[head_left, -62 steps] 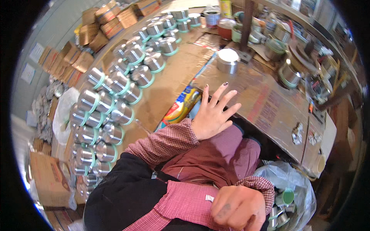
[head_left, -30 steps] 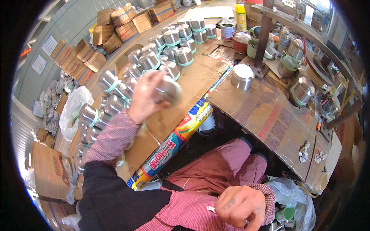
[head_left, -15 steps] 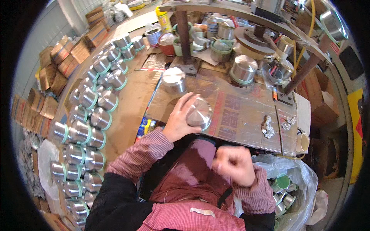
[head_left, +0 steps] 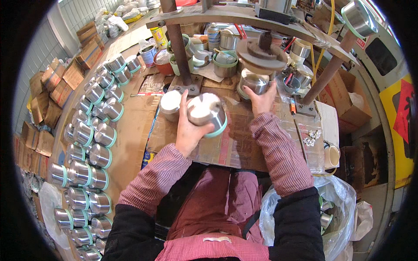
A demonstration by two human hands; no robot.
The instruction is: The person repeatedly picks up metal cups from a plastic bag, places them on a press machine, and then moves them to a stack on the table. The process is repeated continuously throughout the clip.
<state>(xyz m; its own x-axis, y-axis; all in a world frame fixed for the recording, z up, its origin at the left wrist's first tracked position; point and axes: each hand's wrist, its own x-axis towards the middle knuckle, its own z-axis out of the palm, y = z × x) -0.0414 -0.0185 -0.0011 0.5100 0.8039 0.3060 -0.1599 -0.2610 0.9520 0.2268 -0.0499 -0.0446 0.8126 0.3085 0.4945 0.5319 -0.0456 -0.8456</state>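
My left hand (head_left: 188, 135) is closed around the side of a shiny steel canister (head_left: 205, 108) with a pale green rim at its lower edge. That canister is slightly tilted and looks lifted off the cardboard. Just left of it stands another steel canister (head_left: 169, 106), close to my left fingertips. Farther off, my right hand (head_left: 263, 100) grips a third steel canister (head_left: 254, 81) from its near right side, thumb and fingers on opposite sides. Directly above this one is the round press plate (head_left: 262, 54); I cannot tell whether they touch.
Rows of green-rimmed steel canisters (head_left: 101, 155) fill the left of the table. The press frame's posts (head_left: 179, 54) rise on both sides. Tubs and cans (head_left: 225, 63) crowd the back. A plastic bag (head_left: 337, 198) holding canisters is at lower right, below a thin rod (head_left: 300, 135).
My right hand has moved from my lap up to the canister under the press and gripped it. My left hand has raised its canister slightly. The press plate now sits over the far canister.
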